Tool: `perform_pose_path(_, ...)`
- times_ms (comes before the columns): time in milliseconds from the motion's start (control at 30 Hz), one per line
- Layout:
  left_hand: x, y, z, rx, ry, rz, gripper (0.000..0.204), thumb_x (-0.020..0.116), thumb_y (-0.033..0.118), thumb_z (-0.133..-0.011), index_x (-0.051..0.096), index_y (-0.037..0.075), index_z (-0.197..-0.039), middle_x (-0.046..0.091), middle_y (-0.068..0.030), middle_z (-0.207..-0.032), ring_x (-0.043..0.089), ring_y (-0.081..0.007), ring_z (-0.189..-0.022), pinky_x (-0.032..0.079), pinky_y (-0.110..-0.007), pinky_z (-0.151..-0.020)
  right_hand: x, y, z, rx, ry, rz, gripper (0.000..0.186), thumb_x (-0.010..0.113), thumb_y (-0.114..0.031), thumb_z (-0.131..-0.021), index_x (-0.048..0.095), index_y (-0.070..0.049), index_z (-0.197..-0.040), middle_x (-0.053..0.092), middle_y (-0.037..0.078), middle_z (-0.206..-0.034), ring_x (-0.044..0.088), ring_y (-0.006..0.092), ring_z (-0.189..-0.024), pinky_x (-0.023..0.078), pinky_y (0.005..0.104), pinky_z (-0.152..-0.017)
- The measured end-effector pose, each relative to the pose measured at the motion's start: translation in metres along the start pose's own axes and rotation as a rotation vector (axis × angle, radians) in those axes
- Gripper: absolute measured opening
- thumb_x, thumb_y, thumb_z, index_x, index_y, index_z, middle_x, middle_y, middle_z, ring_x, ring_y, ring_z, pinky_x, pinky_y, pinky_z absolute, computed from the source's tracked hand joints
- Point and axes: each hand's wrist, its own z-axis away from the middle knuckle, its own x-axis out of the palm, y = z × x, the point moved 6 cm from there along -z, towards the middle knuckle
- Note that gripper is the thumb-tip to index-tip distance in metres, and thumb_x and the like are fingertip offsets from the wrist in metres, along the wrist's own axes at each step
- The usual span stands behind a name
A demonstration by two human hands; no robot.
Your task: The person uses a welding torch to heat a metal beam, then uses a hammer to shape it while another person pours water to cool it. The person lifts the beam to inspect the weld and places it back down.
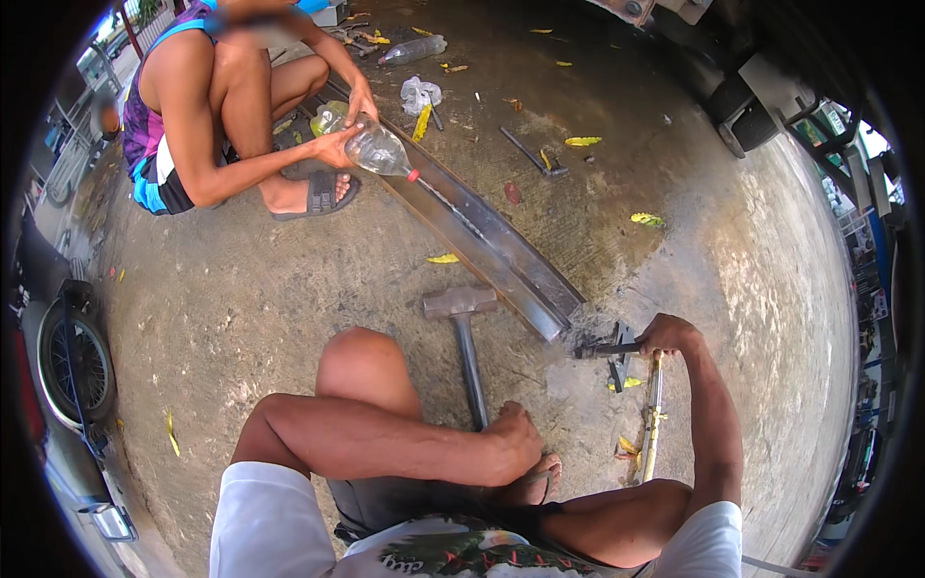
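My left hand [513, 445] is closed at the lower end of a sledgehammer [466, 352], whose head lies farther out on the concrete. To the right, my right hand [672, 334] is closed on a short dark bar-shaped tool [605, 351]; its exact kind cannot be made out. That tool's far end is close to the near end of a long steel channel [501, 265] lying on the ground. Below my right hand runs a thin yellowish and silver rod [654, 414] with fittings; whether I also hold it is unclear.
A squatting co-worker [198, 116] holds a clear plastic bottle [378, 152] in both hands, pouring water along the channel. Beyond are another bottle [414, 50], a plastic bag [420, 94] and a metal T-shaped tool [532, 152]. A motorcycle wheel [77, 364] stands at left.
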Motion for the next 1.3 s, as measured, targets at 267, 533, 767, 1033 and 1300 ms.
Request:
perform_pose_path(267,0.038,-0.003,-0.025,-0.033,-0.042,0.032,0.024,0.066,0.021,-0.081,0.076,0.003,-0.093,0.072,-0.0152,-0.098,0.064,-0.0322,-0.104,0.047,-0.046,-0.091,0.002,0.005,-0.029,0.075,0.122,0.523,0.041,0.089,-0.020,-0.066,0.077,-0.012,-0.104,0.076,0.004,-0.098,0.073,0.0231,-0.089,0.056,0.0356,-0.077)
perform_pose_path(533,0.038,0.009,-0.034,0.040,0.015,-0.042,0.022,0.067,0.018,-0.077,0.075,0.002,-0.088,0.070,-0.0141,-0.095,0.063,-0.0293,-0.098,0.047,-0.041,-0.086,0.052,0.079,-0.092,0.170,0.173,0.439,0.047,0.083,-0.031,-0.073,0.074,-0.017,-0.116,0.070,0.006,-0.121,0.066,0.0274,-0.114,0.054,0.0466,-0.086)
perform_pose_path(767,0.022,0.019,-0.040,0.055,-0.105,-0.028,0.019,0.066,0.018,-0.078,0.074,0.002,-0.085,0.068,-0.0170,-0.099,0.062,-0.0295,-0.099,0.047,-0.040,-0.086,0.068,0.089,-0.115,0.184,0.243,0.389,0.049,0.087,-0.030,-0.069,0.074,-0.016,-0.115,0.071,0.006,-0.120,0.067,0.0282,-0.112,0.054,0.0521,-0.084)
perform_pose_path(1033,0.059,0.013,-0.049,0.006,-0.062,-0.053,0.018,0.066,0.022,-0.078,0.073,0.006,-0.082,0.066,-0.0107,-0.093,0.062,-0.0274,-0.099,0.046,-0.040,-0.085,0.076,0.112,-0.126,0.238,0.119,0.328,0.062,0.090,-0.031,-0.068,0.069,-0.018,-0.125,0.065,0.005,-0.131,0.062,0.0290,-0.120,0.052,0.0534,-0.092)
perform_pose_path(1300,0.067,0.003,-0.024,0.101,0.334,-0.136,0.017,0.063,0.028,-0.081,0.062,0.015,-0.092,0.060,-0.0075,-0.104,0.053,-0.0285,-0.111,0.038,-0.044,-0.099,0.079,0.109,-0.133,0.237,0.124,0.357,0.053,0.079,-0.031,-0.077,0.067,-0.021,-0.128,0.061,0.004,-0.137,0.058,0.0289,-0.125,0.041,0.0611,-0.097)
